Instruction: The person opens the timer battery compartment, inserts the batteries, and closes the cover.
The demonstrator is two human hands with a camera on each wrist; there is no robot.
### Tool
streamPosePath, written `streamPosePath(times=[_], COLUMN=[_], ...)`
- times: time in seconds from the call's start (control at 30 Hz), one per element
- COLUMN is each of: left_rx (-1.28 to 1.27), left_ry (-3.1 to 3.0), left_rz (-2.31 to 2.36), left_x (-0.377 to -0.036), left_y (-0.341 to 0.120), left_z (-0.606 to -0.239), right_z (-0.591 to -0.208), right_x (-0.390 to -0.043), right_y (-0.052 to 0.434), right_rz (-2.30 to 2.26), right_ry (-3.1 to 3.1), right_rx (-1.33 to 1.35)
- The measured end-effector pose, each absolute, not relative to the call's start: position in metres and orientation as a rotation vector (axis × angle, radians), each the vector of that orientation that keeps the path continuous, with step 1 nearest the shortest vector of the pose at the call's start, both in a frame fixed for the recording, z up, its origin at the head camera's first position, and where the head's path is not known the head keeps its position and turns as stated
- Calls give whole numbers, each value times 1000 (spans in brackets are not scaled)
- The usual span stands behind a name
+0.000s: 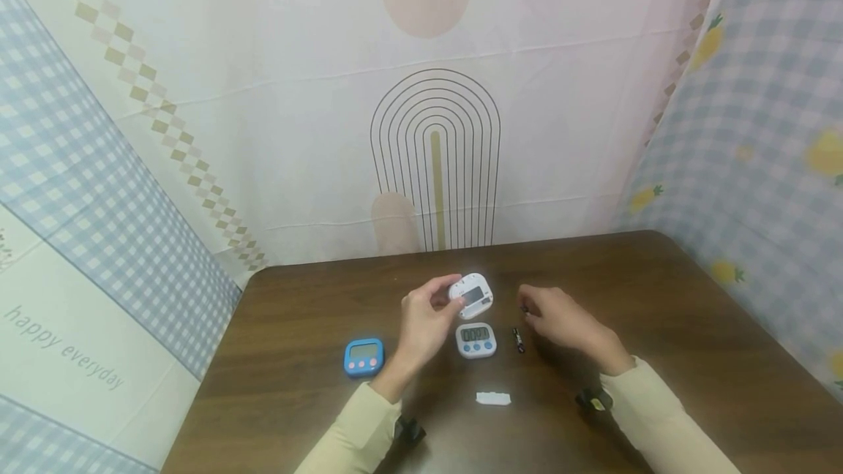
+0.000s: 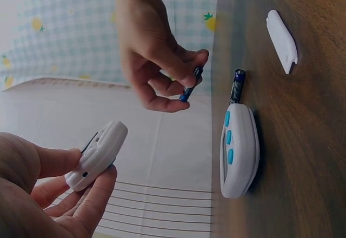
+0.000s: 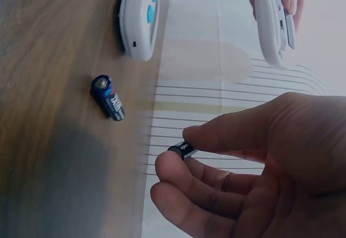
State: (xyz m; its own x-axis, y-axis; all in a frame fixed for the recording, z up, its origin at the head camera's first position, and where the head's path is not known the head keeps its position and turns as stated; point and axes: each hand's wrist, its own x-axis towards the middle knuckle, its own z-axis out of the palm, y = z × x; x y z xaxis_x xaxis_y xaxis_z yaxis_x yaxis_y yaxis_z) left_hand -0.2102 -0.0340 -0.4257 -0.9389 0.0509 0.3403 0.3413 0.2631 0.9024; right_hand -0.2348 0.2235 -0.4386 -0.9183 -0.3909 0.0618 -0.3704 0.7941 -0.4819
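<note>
The thumb and fingers of the right hand (image 1: 566,320) were pinching a small dark battery (image 2: 191,84), which was held in the air above the table. The thumb and fingers of the left hand (image 1: 424,320) were grasping a white timer (image 1: 474,294) by its edge, also in the air; its back, with a grey rectangle on it, was turned to the head camera. The two hands were apart from each other.

Below the held timer, a second white timer (image 1: 476,341) with blue buttons lay on the table, its screen up, and it showed dark digits. Just to the right of it lay another battery (image 1: 518,340). Closer to the person there was a narrow white plastic piece (image 1: 493,399), and to the left of the left wrist lay a blue timer (image 1: 364,358) with pink buttons.

All these stood on a brown wooden table (image 1: 263,415). Both arms wore pale yellow sleeves (image 1: 358,430). Behind the table hung a white cloth (image 1: 296,152) with a pattern of arched lines, and at the right a checked cloth (image 1: 757,189) with yellow fruits.
</note>
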Motion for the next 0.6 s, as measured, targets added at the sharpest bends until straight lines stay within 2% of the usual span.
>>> streamPosePath(times=[0.6], left_rx=[-361], left_ry=[-2287], left_rz=[-1744], left_x=[-211], left_y=[-33], left_z=[-428], right_z=[-420], right_x=[-220], right_y=[209], right_rz=[-907], right_ry=[2929], right_rx=[-737])
